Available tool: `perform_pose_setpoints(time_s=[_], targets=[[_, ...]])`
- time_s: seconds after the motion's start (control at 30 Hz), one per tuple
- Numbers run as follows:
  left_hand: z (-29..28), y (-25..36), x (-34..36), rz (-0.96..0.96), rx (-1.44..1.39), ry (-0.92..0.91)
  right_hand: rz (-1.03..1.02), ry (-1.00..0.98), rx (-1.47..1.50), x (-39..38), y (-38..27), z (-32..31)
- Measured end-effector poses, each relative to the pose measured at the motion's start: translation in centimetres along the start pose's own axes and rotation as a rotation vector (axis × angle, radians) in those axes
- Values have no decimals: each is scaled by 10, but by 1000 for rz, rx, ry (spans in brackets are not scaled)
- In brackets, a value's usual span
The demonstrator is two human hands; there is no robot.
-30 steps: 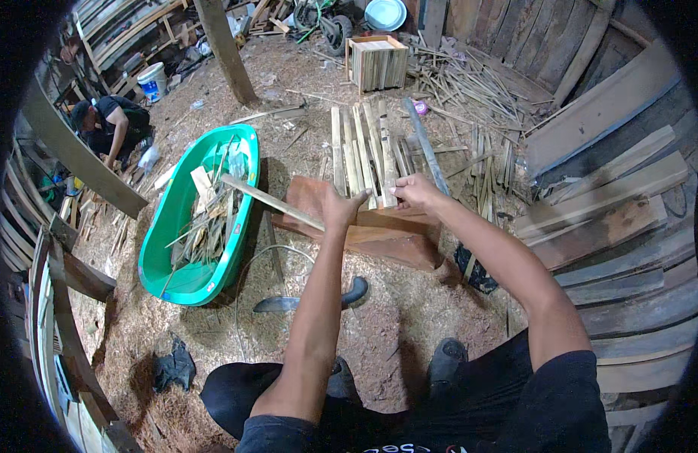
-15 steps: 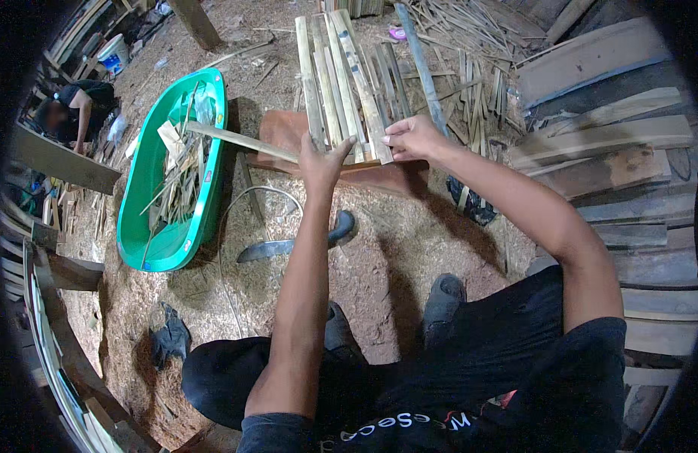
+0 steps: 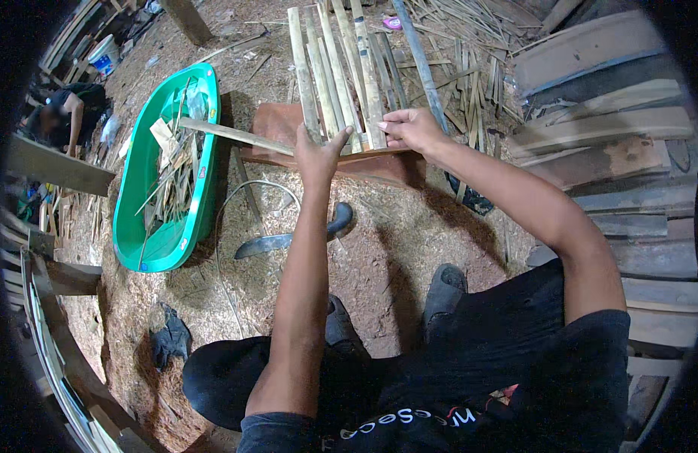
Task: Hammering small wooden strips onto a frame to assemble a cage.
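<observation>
Several pale bamboo slats (image 3: 332,90) lie side by side, their near ends resting on a reddish-brown board (image 3: 379,167). My left hand (image 3: 317,157) spans those near ends, with thumb and fingers on either side of them. With fingertips pinched, my right hand (image 3: 415,132) holds the near end of the rightmost pale slat (image 3: 369,83). A loose wooden strip (image 3: 236,134) reaches from a green tub to my left hand; its end there is hidden. Nearer to me, a large knife (image 3: 270,243) with a dark curved handle lies on the ground, partly behind my left forearm.
The green tub (image 3: 122,204) at left contains thin offcuts. Thin strips (image 3: 470,106) are scattered at far right, beside a bluish pole (image 3: 423,64). Curved planks (image 3: 613,132) are stacked along the right. Another person (image 3: 75,113) bends down at far left.
My right hand has brought the near end of the rightmost slat left, closer against the others. The view has shifted slightly; my left hand stays at the slats.
</observation>
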State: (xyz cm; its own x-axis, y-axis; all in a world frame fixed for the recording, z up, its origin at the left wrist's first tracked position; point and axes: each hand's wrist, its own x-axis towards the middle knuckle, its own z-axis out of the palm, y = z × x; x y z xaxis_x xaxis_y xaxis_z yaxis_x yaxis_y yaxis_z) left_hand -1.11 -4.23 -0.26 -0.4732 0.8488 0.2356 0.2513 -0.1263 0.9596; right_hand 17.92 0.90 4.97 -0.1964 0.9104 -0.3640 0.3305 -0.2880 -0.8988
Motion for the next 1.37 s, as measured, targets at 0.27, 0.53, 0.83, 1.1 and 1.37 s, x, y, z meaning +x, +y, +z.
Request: perform_pose_setpoints(time_s=[0.27, 0.53, 0.83, 1.1, 1.37], targets=[[-13, -7, -9, -17, 158, 15, -5, -79, 22, -4, -9, 8], [-8, -3, -13, -44, 1, -6, 3, -188, -36, 11, -8, -10], [-6, -5, -6, -20, 115, -4, 8, -192, -158, 16, -14, -17], [1, -8, 25, -48, 103, -38, -8, -81, -167, 49, -20, -21], [-2, -31, 59, -119, 185, -112, -234, 96, -379, 66, -14, -7]])
